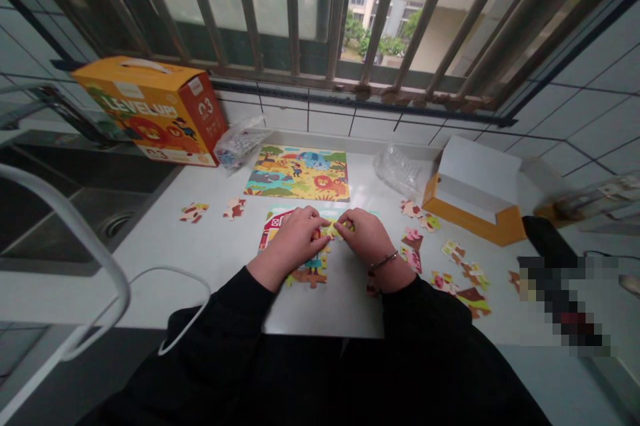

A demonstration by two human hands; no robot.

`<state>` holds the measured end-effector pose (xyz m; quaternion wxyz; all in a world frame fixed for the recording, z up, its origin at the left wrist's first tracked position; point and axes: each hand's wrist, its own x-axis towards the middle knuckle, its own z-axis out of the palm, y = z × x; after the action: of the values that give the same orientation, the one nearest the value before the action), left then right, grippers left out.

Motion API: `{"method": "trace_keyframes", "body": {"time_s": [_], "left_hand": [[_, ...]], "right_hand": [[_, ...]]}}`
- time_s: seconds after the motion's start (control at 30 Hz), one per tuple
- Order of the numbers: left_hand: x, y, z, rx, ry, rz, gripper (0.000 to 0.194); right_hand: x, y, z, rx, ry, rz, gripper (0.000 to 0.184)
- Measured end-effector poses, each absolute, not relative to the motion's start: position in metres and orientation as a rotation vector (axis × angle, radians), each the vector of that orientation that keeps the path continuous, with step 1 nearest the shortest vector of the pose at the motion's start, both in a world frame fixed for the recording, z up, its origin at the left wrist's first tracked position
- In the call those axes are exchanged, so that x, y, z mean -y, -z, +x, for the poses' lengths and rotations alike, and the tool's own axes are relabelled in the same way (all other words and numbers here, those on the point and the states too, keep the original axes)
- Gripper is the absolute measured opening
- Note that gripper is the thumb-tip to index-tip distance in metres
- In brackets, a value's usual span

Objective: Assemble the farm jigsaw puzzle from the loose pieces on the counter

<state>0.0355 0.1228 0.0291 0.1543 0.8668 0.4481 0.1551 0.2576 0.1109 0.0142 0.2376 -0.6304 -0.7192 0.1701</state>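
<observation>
A partly assembled jigsaw puzzle, showing a red barn and a figure, lies on the counter in front of me. My left hand rests over its upper part, fingers curled and thumb pressed at its right edge. Close beside it, my right hand pinches a yellow-green puzzle piece against that edge. The fingertips of both hands nearly meet, and they cover much of the piece and the puzzle's top. A bracelet circles my right wrist.
Loose pieces lie at right, two more at left. Behind are a finished animal picture, plastic bags, an orange carton and an open box. A sink and white cable are at left.
</observation>
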Motion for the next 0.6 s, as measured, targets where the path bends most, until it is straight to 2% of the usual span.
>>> {"method": "trace_keyframes", "body": {"time_s": [0.13,0.27,0.4,0.6], "left_hand": [[-0.125,-0.025,0.034,-1.275,-0.498,2.486,0.027],[-0.127,-0.026,0.032,-1.395,-0.634,2.382,0.007],[-0.124,-0.032,0.032,-1.500,-0.515,2.274,0.011],[-0.123,-0.028,0.033,-1.486,-0.350,2.385,0.013]], "right_hand": [[-0.111,-0.015,0.264,1.752,-0.597,-1.725,0.023],[-0.109,-0.019,0.266,1.605,-0.591,-1.685,0.040],[-0.107,-0.024,0.268,1.483,-0.526,-1.685,0.048],[-0.108,-0.024,0.271,1.438,-0.507,-1.714,0.048]]}}
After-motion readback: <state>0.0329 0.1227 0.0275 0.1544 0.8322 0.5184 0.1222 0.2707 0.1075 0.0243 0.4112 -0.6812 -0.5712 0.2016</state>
